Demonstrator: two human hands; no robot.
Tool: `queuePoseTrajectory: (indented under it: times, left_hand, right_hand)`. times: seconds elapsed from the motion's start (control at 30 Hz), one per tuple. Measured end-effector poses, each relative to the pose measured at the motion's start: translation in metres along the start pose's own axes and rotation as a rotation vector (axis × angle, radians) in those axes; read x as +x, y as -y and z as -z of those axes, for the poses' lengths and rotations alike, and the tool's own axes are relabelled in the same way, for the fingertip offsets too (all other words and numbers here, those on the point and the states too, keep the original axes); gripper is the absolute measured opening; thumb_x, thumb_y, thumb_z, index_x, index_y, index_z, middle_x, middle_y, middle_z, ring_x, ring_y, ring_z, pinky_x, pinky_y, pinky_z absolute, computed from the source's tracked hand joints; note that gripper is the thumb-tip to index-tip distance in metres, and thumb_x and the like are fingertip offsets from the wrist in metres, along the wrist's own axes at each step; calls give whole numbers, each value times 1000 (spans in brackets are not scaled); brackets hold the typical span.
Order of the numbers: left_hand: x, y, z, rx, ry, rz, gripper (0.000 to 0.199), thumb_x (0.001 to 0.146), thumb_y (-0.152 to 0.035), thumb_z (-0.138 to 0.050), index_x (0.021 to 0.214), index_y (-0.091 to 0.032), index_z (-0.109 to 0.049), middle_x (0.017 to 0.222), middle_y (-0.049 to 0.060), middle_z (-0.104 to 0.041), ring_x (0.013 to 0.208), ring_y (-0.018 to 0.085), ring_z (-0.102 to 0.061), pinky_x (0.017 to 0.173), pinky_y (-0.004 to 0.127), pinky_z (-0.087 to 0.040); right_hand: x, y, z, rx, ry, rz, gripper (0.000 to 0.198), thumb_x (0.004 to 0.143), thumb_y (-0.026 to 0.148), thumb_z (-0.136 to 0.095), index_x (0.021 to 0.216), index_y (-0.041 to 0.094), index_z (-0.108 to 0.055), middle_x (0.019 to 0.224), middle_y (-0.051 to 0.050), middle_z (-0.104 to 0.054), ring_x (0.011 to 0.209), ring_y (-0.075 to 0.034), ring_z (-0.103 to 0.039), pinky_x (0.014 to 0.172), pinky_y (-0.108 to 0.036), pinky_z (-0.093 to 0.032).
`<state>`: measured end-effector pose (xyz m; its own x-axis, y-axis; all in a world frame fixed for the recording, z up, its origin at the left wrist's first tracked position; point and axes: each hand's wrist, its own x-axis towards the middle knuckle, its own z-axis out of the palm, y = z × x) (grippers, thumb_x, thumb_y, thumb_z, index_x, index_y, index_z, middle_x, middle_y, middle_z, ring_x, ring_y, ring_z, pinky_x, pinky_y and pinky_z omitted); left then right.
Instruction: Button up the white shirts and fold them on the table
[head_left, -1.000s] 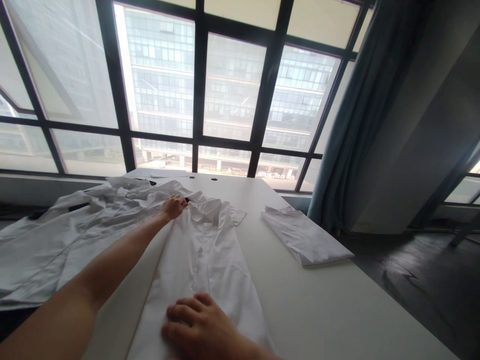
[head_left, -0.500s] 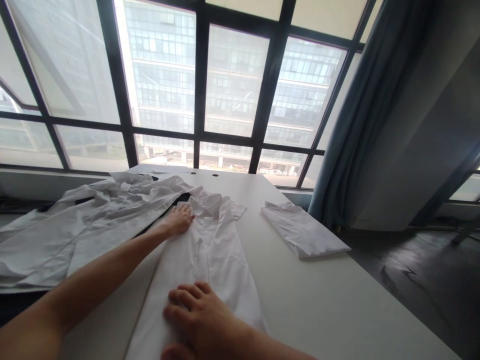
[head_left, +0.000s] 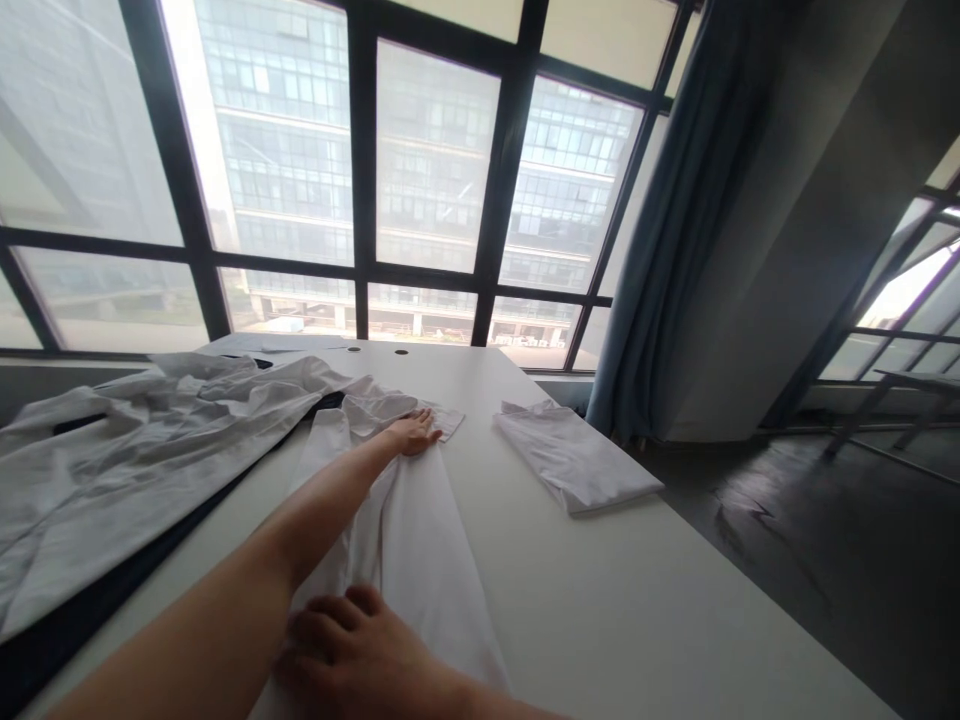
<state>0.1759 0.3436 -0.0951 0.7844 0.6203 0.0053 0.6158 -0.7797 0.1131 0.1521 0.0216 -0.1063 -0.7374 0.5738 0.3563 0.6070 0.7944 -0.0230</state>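
A white collared shirt lies lengthwise on the table, its collar toward the window. My left hand rests flat on the shirt beside the collar, near the right shoulder, fingers stretched out. Close to me, my right hand lies on the lower part of the shirt with its fingers apart and slightly bent. My left forearm crosses over the shirt and covers much of its left side.
The white table runs toward the window. A folded white shirt sits on its right side. To the left, rumpled white garments lie over dark cloth. A blue curtain hangs beyond the table.
My left hand has moved right across the shirt, from its left shoulder to beside the collar on the right. My right hand stays on the lower shirt. The view has turned slightly right.
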Motion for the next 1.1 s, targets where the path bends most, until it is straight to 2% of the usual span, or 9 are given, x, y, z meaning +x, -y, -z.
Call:
queuePoseTrajectory:
  times: [0.17, 0.27, 0.43, 0.6, 0.67, 0.77, 0.9, 1.0, 1.1]
  left_hand:
    - [-5, -10, 9, -18, 0, -7, 69, 103, -45, -25, 150, 5, -29, 158, 27, -19, 150, 32, -17, 119, 44, -21]
    - [-30, -24, 19, -28, -58, -43, 65, 104, -44, -20, 153, -2, -26, 161, 20, -18, 151, 27, -15, 120, 42, -18]
    - [-121, -39, 39, -89, -151, -211, 64, 103, -53, -19, 154, -15, -33, 160, 10, -30, 149, 24, -24, 121, 37, -19]
    - [-237, -27, 38, -91, -86, -97, 65, 103, -55, -21, 152, -15, -37, 161, 10, -27, 148, 23, -24, 121, 35, -18]
    - [-278, -19, 31, -86, -39, -10, 66, 102, -56, -22, 153, -15, -34, 161, 11, -24, 149, 23, -21, 122, 37, -16]
    - [-327, -11, 21, -90, -4, 51, 69, 99, -57, -33, 154, -15, -32, 161, 12, -22, 150, 25, -17, 122, 40, -16]
    - [-369, -11, 17, -139, -6, 12, 65, 97, -54, -41, 153, -20, -38, 161, 11, -26, 148, 27, -25, 119, 39, -25]
    - [-387, -21, 26, -191, 12, -76, 56, 97, -50, -44, 149, -29, -44, 160, 7, -29, 146, 26, -30, 117, 40, -32]
    - [-397, -44, 36, -223, 60, -161, 56, 95, -46, -52, 149, -37, -43, 160, 4, -29, 148, 27, -23, 119, 45, -25]
  right_hand:
    - [3, -2, 6, 51, -10, 13, 58, 88, 67, -52, 117, 17, -58, 120, -9, -64, 114, -24, -56, 98, -38, -43]
    - [2, 2, 16, 80, -31, -13, 55, 88, 65, -55, 116, 19, -59, 121, -8, -65, 110, -22, -58, 98, -38, -43]
    - [0, 9, 28, 81, 5, -16, 53, 90, 61, -56, 121, 18, -59, 126, -10, -64, 116, -25, -57, 101, -40, -41]
    - [1, 11, 42, 98, -12, -27, 46, 97, 49, -49, 127, 15, -57, 135, -14, -59, 125, -24, -53, 107, -40, -36]
    - [-3, 2, 55, 102, -27, -106, 39, 99, 42, -48, 126, 16, -59, 132, -14, -61, 123, -23, -55, 106, -40, -37]
    - [-21, -29, 77, 63, -5, -410, 28, 98, 28, -49, 117, 17, -65, 120, -12, -68, 113, -22, -61, 100, -36, -42]
    - [-55, -79, 97, -1, 186, -795, 30, 88, 16, -53, 113, 15, -69, 114, -12, -70, 103, -24, -65, 89, -31, -46]
    - [-70, -101, 99, 3, 270, -839, 41, 79, 7, -54, 116, 15, -68, 113, -11, -69, 101, -22, -65, 88, -28, -46]
    - [-74, -106, 95, 69, 269, -801, 50, 75, 7, -57, 124, 15, -64, 111, -9, -69, 98, -20, -65, 88, -25, -46]
